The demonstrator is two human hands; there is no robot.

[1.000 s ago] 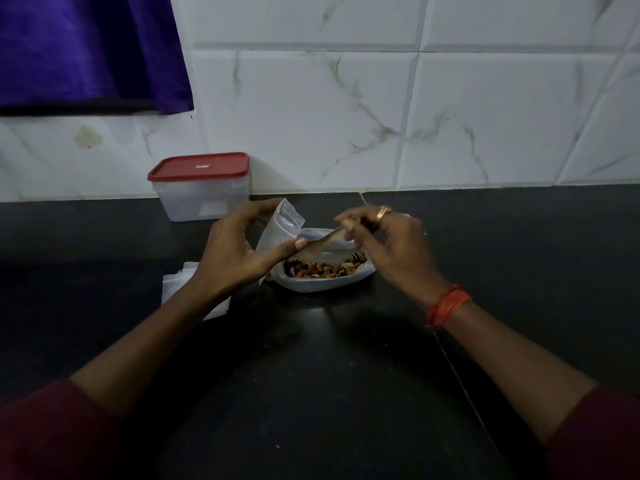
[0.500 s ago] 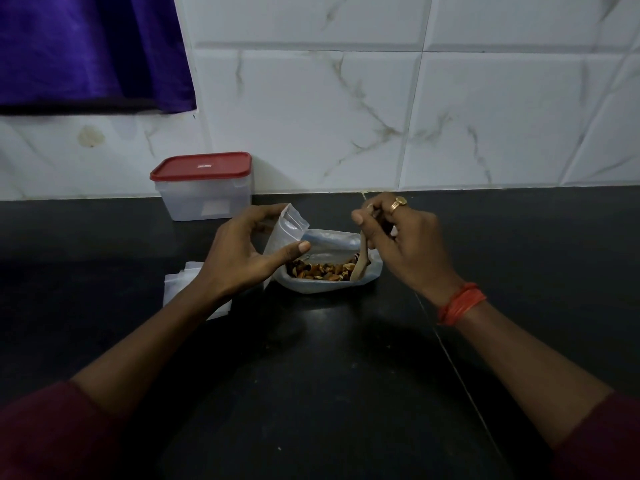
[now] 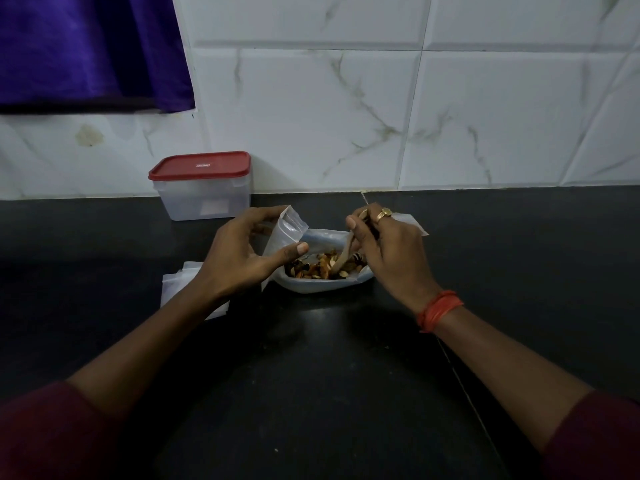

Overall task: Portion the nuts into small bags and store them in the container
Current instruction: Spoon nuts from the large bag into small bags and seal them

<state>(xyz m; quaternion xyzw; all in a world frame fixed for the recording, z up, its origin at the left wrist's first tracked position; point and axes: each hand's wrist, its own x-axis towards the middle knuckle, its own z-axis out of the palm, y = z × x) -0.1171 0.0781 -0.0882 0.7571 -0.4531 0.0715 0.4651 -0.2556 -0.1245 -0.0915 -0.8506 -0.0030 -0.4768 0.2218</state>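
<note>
Head view: the left hand (image 3: pixel 242 258) pinches a small bag (image 3: pixel 287 230) open, the right hand (image 3: pixel 388 251) grips a spoon (image 3: pixel 343 254) dipped in the nuts (image 3: pixel 322 266) just under its fingers, and the container (image 3: pixel 204 199) past the left fingers is lidded, so most work looks left.

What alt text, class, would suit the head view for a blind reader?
A person's right hand dips a wooden spoon into an open bag of nuts on a black counter, while the left hand holds a small clear bag. A red-lidded container stands behind.
</note>
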